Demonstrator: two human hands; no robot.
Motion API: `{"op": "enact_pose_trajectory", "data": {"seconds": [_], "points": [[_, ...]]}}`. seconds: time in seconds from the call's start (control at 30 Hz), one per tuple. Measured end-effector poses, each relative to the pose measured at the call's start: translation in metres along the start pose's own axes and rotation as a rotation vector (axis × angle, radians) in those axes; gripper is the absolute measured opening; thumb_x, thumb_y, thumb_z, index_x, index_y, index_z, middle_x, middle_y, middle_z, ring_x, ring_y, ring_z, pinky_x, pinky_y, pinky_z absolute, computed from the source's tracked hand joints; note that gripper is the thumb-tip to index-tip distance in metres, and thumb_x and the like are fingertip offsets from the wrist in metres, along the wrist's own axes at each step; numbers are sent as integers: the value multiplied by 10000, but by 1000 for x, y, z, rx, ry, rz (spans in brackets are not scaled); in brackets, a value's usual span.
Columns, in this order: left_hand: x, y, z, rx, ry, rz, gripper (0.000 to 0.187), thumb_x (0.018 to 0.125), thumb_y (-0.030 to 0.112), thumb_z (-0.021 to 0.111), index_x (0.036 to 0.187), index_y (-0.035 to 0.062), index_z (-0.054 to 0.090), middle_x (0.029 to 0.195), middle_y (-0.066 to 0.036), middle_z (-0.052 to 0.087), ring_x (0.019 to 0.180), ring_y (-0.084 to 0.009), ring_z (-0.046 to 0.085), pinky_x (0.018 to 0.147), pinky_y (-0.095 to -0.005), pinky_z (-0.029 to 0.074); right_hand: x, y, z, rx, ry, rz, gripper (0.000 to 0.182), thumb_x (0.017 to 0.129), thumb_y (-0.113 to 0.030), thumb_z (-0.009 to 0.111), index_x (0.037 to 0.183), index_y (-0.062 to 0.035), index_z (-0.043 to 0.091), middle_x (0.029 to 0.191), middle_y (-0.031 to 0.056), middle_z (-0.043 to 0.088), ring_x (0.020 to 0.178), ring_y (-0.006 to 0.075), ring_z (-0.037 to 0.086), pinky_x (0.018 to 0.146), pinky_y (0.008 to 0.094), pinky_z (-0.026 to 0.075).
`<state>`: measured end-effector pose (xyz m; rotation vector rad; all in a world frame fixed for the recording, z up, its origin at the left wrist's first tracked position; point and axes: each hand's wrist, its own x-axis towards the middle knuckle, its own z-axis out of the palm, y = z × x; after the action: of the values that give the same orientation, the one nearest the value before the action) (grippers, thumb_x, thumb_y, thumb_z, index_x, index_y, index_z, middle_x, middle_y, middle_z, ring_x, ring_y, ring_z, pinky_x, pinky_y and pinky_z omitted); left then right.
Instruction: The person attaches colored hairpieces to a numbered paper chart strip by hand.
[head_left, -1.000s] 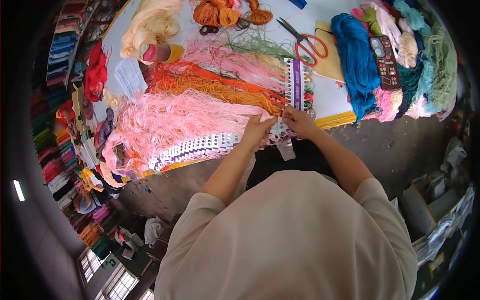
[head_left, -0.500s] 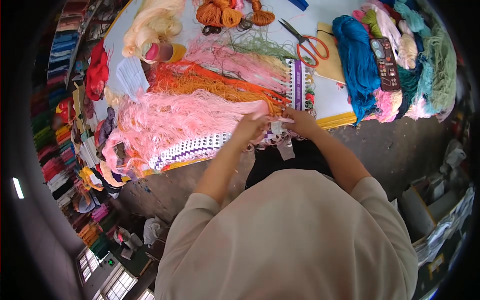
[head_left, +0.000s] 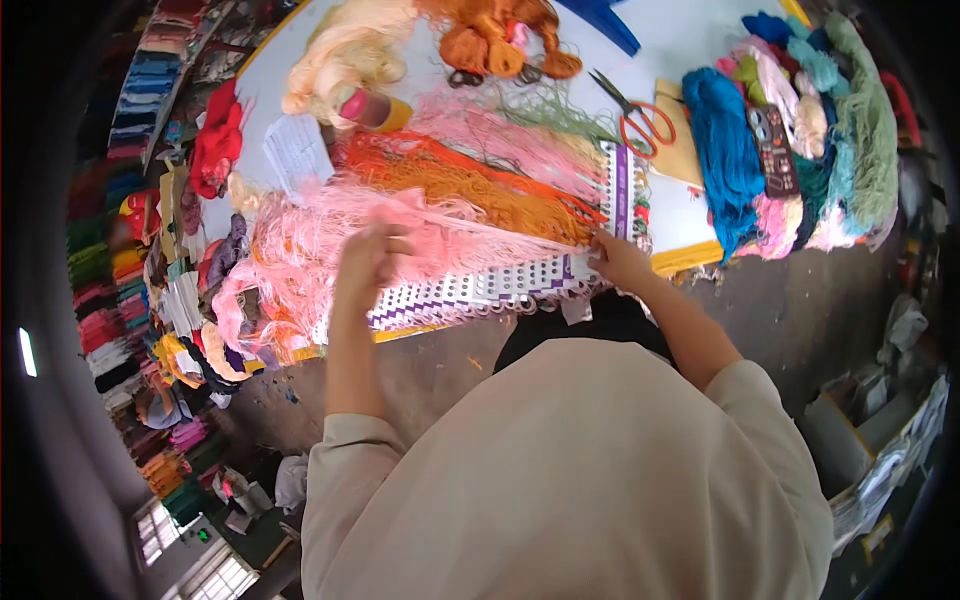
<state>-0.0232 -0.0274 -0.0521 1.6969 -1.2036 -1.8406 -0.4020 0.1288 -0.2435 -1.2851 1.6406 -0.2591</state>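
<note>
My left hand (head_left: 370, 262) is over the pink threads (head_left: 300, 235), its fingers curled and blurred; whether it grips strands cannot be made out. My right hand (head_left: 617, 262) pinches the end of pale pink strands at the right end of a white punched card strip (head_left: 500, 283) with purple marks. Strands stretch leftward from those fingers. Orange threads (head_left: 460, 185) lie just behind the pink ones. A second purple and white card (head_left: 619, 190) stands at their right end, close to my right hand.
Scissors (head_left: 636, 118) with red handles lie on a tan envelope (head_left: 680, 130). Blue yarn (head_left: 722, 150) and a remote control (head_left: 773, 150) are at the right. A thread cone (head_left: 375, 109), paper sheet (head_left: 298, 155) and red yarn (head_left: 216, 140) are toward the left.
My left hand has moved left, away from my right hand, and the pink strands now spread between them. The whole view has shifted slightly.
</note>
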Motion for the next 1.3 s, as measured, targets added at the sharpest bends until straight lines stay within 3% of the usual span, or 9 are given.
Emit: {"op": "enact_pose_trajectory", "data": {"seconds": [0.07, 0.1, 0.17, 0.23, 0.27, 0.33, 0.47, 1.1, 1.3], "points": [[-8, 7, 55, -169, -59, 75, 401, 1002, 367, 442, 1087, 3, 588, 961, -133, 684, 637, -126, 612, 484, -210, 432, -4, -16, 3, 27, 65, -6, 378, 768, -235, 748, 1054, -64, 568, 829, 113, 635, 803, 296, 640, 723, 397, 503], [-19, 25, 82, -221, -139, 76, 350, 1003, 323, 480, 1108, 0, 562, 1101, -182, 653, 965, -222, 667, 671, -264, 516, -7, -25, 6, 7, 160, -80, 373, 770, -225, 750, 1050, -48, 579, 848, 113, 643, 802, 303, 639, 740, 397, 506], [-18, 24, 110, -560, -293, 119, 359, 1015, 296, 462, 1161, -22, 541, 1274, -239, 568, 1190, -319, 573, 862, -369, 531, -12, -49, -4, 22, 353, -273, 324, 802, -194, 742, 1051, -35, 608, 934, 109, 649, 843, 258, 648, 769, 367, 519], [-24, 36, 128, -714, -383, 180, 369, 1025, 288, 444, 1202, -24, 532, 1350, -219, 520, 1301, -332, 474, 1024, -450, 446, -35, -115, -31, 544, 428, -233, 201, 864, -122, 683, 1014, -14, 603, 847, 55, 626, 776, 160, 622, 708, 285, 507], [-29, 42, 132, -802, -415, 188, 377, 1034, 285, 421, 1219, -27, 526, 1359, -195, 519, 1297, -315, 475, 1055, -492, 418, -45, -143, -48, 770, 350, -241, 129, 899, -77, 637, 1009, -17, 606, 770, 11, 595, 699, 87, 568, 644, 222, 468], [-39, 56, 139, -848, -434, 162, 388, 1037, 278, 415, 1265, -22, 509, 1350, -175, 529, 1275, -293, 495, 1052, -520, 413, -72, -192, -76, 1019, 223, -191, 126, 897, -74, 636, 1016, -40, 611, 735, 1, 594, 630, 70, 539, 598, 211, 442], [-52, 72, 142, -678, -649, 287, 443, 1037, 252, 416, 1338, -72, 452, 1303, -146, 556, 1228, -226, 519, 1022, -387, 440, -94, -235, -85, 989, 85, -230, 159, 880, -78, 690, 1031, -37, 662, 827, -14, 624, 643, 40, 518, 576, 197, 414], [-42, 63, 144, -670, -661, 218, 416, 1036, 269, 436, 1262, -69, 525, 1175, -136, 601, 1030, -200, 594, 938, -342, 485, -104, -229, -76, 1434, 111, -282, 119, 967, -193, 586, 976, -75, 589, 821, 9, 638, 671, 59, 549, 565, 204, 389], [-54, 71, 155, -631, -629, 278, 483, 1034, 317, 441, 1315, -73, 494, 1251, -133, 573, 1179, -203, 530, 1026, -349, 419, -112, -245, -75, 1232, 207, -207, 113, 928, -181, 651, 961, -74, 638, 799, -31, 613, 636, 33, 498, 565, 195, 383]]}}
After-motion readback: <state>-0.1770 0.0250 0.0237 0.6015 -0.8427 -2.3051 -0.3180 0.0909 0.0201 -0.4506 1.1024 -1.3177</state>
